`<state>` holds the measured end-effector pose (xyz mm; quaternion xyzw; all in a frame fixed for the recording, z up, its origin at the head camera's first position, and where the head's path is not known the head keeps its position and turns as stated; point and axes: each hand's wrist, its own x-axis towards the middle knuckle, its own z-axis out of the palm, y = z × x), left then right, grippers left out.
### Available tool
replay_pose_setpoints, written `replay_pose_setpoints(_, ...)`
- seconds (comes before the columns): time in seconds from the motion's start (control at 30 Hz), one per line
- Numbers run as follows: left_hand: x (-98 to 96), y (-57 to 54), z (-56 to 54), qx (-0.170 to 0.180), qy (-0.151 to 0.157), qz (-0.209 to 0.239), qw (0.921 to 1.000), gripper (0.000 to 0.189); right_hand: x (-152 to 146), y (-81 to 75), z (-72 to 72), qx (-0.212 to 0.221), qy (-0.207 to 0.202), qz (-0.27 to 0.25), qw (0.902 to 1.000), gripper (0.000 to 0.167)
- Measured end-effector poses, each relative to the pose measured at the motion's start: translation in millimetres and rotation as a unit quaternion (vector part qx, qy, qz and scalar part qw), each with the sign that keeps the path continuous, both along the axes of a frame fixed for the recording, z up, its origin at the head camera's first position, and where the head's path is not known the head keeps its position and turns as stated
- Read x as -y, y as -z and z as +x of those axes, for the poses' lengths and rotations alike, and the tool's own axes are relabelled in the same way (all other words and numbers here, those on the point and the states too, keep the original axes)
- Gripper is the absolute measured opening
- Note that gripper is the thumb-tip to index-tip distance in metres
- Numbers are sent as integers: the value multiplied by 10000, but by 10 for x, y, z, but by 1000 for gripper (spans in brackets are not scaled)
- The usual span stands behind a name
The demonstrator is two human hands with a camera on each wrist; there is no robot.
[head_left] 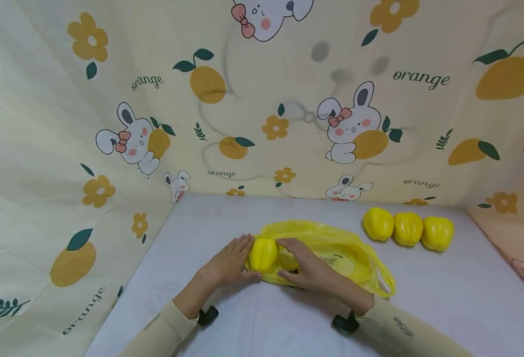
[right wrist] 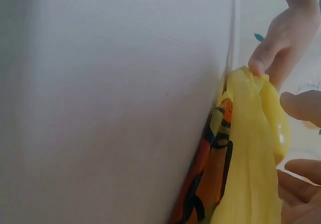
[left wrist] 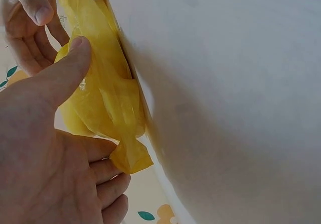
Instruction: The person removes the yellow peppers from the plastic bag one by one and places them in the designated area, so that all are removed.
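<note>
A yellow bell pepper lies at the left end of a yellow plastic bag, which is spread on the table. My left hand is along the pepper's left side, its fingers nearly straight. In the left wrist view its thumb lies against the bag's side and its fingertips touch a bag corner. My right hand is over the bag just right of the pepper, thumb and fingers spread apart. In the right wrist view, the pepper bulges behind the bag's edge, near the right fingertips.
Three more yellow bell peppers stand in a row at the table's back right. The bag's handle loops trail to the right. Patterned cloth hangs behind and beside the white table. Both wrists wear black straps.
</note>
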<state>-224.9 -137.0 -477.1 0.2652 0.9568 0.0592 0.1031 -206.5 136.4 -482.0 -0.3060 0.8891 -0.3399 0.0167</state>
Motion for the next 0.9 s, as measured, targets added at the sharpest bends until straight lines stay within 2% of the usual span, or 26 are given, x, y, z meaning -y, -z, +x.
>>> replay_pose_setpoints(0.5, -25, -30, 2, -7, -27, -92, 10000, 105, 84, 5, -50, 118, 159, 255, 9995, 83)
replay_pose_setpoints(0.9, -26, -2, 12, 24, -108, -122, 9999, 106, 172, 20, -134, 120, 251, 486, 9984, 92)
